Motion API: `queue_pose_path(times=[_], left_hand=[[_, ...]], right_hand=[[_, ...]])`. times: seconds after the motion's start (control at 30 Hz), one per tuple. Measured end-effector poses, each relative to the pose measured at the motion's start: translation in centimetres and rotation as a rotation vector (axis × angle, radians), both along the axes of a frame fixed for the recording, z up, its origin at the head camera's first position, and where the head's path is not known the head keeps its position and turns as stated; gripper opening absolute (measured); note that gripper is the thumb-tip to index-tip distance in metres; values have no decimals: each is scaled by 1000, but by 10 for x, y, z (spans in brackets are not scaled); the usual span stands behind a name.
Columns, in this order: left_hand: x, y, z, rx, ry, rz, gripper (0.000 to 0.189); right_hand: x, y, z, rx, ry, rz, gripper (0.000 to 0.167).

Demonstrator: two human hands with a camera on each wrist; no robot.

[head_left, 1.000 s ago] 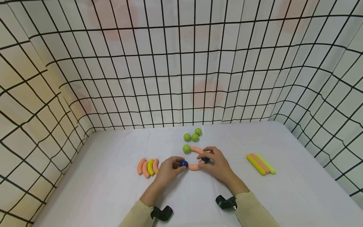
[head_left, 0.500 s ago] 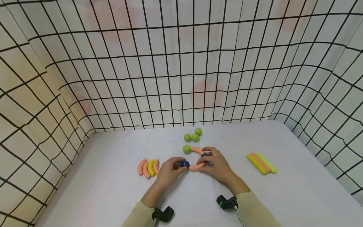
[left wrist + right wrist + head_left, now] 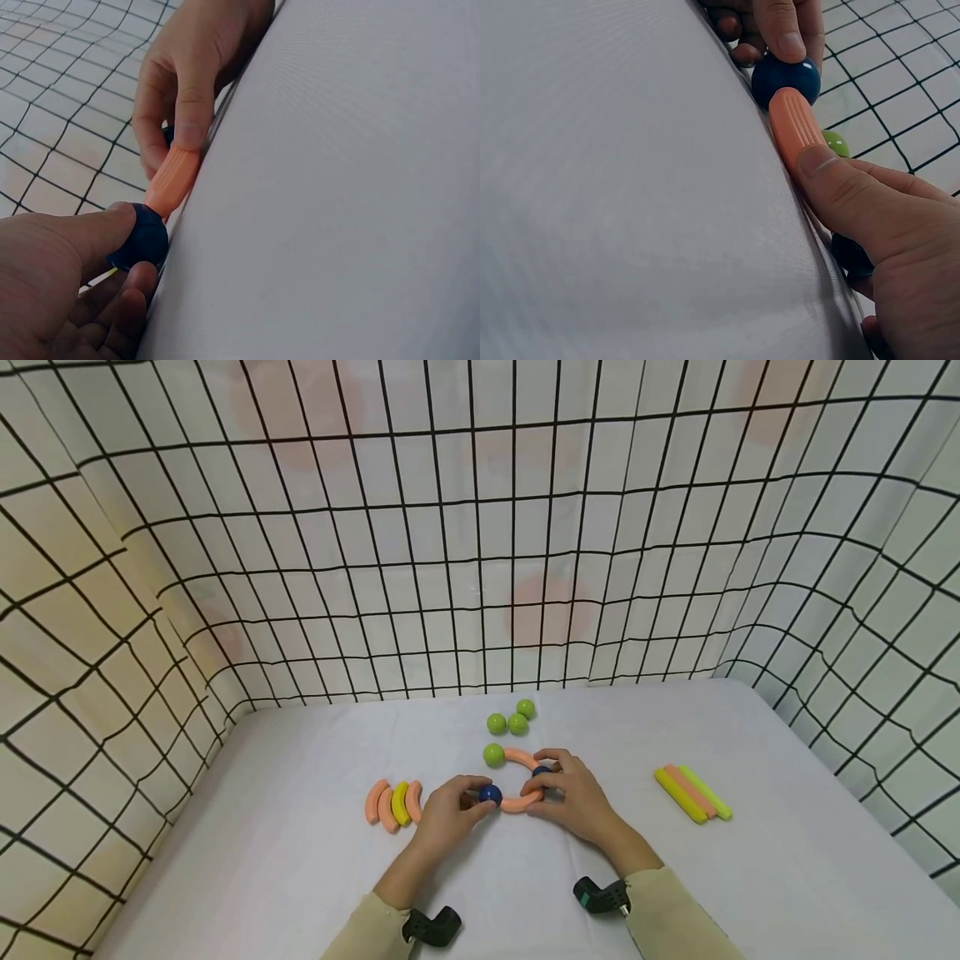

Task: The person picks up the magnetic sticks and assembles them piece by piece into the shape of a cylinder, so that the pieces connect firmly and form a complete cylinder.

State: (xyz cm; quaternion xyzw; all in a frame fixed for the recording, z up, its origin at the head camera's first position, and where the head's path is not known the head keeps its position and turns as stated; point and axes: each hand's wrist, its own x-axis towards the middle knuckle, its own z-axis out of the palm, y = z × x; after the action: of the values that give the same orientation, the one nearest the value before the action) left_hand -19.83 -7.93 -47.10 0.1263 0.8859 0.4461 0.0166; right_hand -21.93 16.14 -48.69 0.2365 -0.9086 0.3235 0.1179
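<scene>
Thumb and fingers of my left hand (image 3: 447,814) pinch a dark blue ball (image 3: 148,238) at the front of a half ring on the table. An orange curved stick (image 3: 791,124) runs from that ball to my right hand (image 3: 567,789), whose thumb and fingers grip its other end. A second blue ball (image 3: 542,771) sits under the right fingers, partly hidden by them. From it, another orange curved stick (image 3: 521,757) leads back to a green ball (image 3: 493,754). In the left wrist view the front stick's end meets the pinched ball.
Several loose green balls (image 3: 517,723) lie behind the half ring. Curved sticks (image 3: 400,803), orange and yellow, lie side by side at the left. Straight sticks (image 3: 690,793) lie at the right. Black-gridded netting (image 3: 480,527) surrounds the white table (image 3: 300,877) at back and sides.
The front orange stick has turned, its right end swinging away from me. The right blue ball has moved slightly back toward the rear stick, and the left hand's ball slightly right.
</scene>
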Motion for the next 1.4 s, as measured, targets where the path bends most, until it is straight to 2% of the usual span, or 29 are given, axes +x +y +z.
queue_pose_path(times=[0.17,0.4,0.63,0.87,1.07,1.17,1.4], left_hand=[[0,0,0,13,-3,1,35],[0,0,-1,14,0,3,36],[0,-2,4,26,-23,-44,39],[-1,-9,21,-1,-108,-84,47],[0,-22,38,-20,-79,-67,43],[0,-29,47,-21,-60,-43,40],[-3,-55,64,-40,-53,75,37]], right_hand=[[0,0,1,-24,-20,-2,22],[0,0,4,-110,-146,-89,37],[-1,0,3,-134,-134,-149,30],[-1,-1,2,-141,-119,-160,27],[-2,-2,3,-141,-142,-170,27],[-2,-2,3,-144,-159,-177,27],[-3,-3,1,-144,-159,-185,28]])
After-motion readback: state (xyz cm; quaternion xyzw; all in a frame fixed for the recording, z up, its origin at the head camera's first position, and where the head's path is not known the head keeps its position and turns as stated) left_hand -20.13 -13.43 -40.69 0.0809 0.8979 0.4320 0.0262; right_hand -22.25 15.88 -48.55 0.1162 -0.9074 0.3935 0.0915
